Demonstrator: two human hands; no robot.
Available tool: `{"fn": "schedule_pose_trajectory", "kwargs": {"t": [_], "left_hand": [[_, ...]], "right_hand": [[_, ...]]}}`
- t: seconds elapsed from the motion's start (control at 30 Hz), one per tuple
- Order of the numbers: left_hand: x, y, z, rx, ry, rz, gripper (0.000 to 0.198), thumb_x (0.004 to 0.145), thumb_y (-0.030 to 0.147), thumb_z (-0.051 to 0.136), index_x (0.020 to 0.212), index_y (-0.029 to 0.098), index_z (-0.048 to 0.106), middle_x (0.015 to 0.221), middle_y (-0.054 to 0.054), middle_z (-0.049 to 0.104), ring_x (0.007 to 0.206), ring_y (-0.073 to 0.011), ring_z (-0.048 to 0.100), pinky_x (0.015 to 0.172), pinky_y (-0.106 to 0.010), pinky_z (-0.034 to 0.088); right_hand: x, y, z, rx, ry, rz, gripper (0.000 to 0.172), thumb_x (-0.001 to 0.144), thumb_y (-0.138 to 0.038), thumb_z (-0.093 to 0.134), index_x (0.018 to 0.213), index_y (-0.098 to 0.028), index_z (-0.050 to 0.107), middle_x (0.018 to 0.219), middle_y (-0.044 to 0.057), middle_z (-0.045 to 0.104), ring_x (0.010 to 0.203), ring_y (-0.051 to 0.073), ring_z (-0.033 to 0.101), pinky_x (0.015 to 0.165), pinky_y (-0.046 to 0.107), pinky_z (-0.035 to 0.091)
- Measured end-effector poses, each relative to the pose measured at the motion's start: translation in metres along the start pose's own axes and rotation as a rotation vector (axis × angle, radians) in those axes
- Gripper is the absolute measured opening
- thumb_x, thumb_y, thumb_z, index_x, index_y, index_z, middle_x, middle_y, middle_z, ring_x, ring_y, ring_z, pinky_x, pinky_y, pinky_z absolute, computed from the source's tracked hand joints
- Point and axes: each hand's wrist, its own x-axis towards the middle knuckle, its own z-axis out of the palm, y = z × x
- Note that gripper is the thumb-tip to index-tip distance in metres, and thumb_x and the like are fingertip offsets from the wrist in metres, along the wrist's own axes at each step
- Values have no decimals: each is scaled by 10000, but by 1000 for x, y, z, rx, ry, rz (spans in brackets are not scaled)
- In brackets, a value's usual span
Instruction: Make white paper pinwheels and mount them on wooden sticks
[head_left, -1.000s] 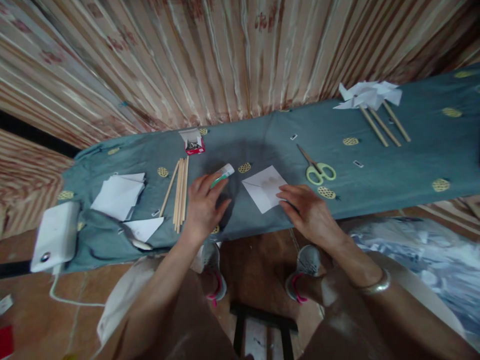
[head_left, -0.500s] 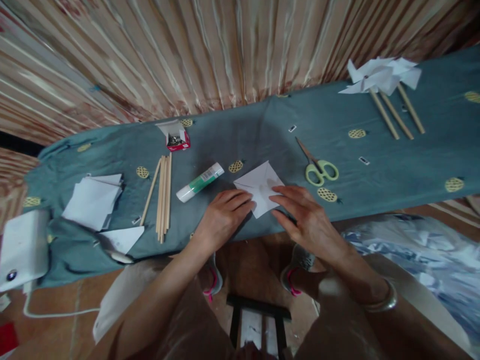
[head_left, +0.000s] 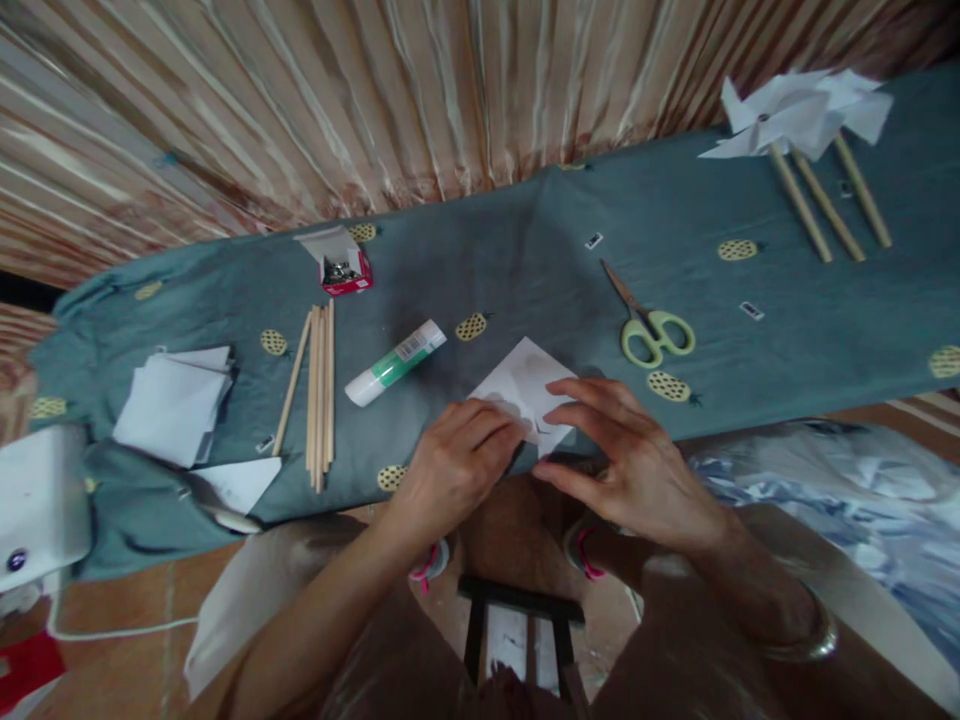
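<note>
White paper square [head_left: 525,385] lies at the tabletop's [head_left: 787,330] near edge, left hand [head_left: 457,465] fingers pinching its near corner and right hand [head_left: 637,470] fingers arched loosely on top, so uneven pressure may skew the crease or slide it over the edge.

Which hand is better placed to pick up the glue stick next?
Left, likely. The left hand touches the left edge of the paper square, the side where the glue stick lies. The right hand is across the paper, nearer the scissors, and would have to cross the left.
</note>
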Motion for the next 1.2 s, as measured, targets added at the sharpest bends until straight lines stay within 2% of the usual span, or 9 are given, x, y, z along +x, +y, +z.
{"fn": "schedule_pose_trajectory", "kwargs": {"t": [0.1, 0.23, 0.43, 0.6, 0.7, 0.9, 1.2], "left_hand": [[-4, 12, 0, -10, -8, -15, 119, 895, 139, 541, 971, 127, 632, 918, -83, 696, 881, -199, 617, 747, -345, 528], [-6, 14, 3, -56, -21, -73, 125, 896, 142, 538, 980, 131, 630, 944, -83, 687, 889, -193, 612, 769, -350, 535], [-4, 12, 5, -149, -22, -161, 167, 904, 159, 538, 1044, 136, 625, 974, -86, 688, 946, -188, 631, 829, -357, 544], [-6, 14, 6, -201, 27, -228, 180, 894, 177, 567, 1066, 156, 613, 967, -76, 700, 932, -179, 648, 817, -342, 554], [-6, 15, 7, -225, 56, -209, 173, 878, 147, 586, 1047, 153, 620, 970, -72, 706, 942, -176, 648, 827, -340, 553], [-5, 13, 8, -243, 24, -197, 158, 885, 127, 562, 1008, 147, 658, 984, -83, 706, 952, -179, 641, 844, -354, 553], [-5, 11, 9, -234, 24, -183, 168, 885, 126, 554, 1001, 150, 673, 937, -75, 686, 915, -177, 638, 806, -345, 561]], "right_hand": [[-6, -4, 3, 29, -3, 6, 210, 805, -320, 684, 968, -199, 629, 1208, 107, 626, 1155, 275, 545, 964, 461, 474], [-8, -5, 10, 75, 37, 36, 49, 857, -219, 611, 891, -204, 642, 1193, 93, 636, 1146, 245, 560, 985, 432, 449], [-4, -8, 15, 104, 93, 93, 62, 861, -198, 591, 831, -202, 646, 1191, 96, 636, 1127, 253, 565, 952, 445, 454], [-2, -10, 18, 91, 128, 118, 64, 845, -181, 603, 799, -190, 645, 1166, 107, 649, 1096, 257, 581, 947, 452, 456], [0, -10, 20, 108, 155, 144, 66, 833, -174, 613, 781, -193, 650, 1142, 102, 661, 1076, 255, 595, 938, 447, 464], [4, -12, 23, 163, 213, 212, 63, 802, -155, 632, 770, -207, 649, 1085, 88, 679, 1041, 249, 612, 913, 449, 483], [4, -13, 23, 89, 217, 186, 62, 820, -165, 612, 783, -203, 643, 1101, 99, 673, 1064, 261, 607, 923, 462, 484]]}}
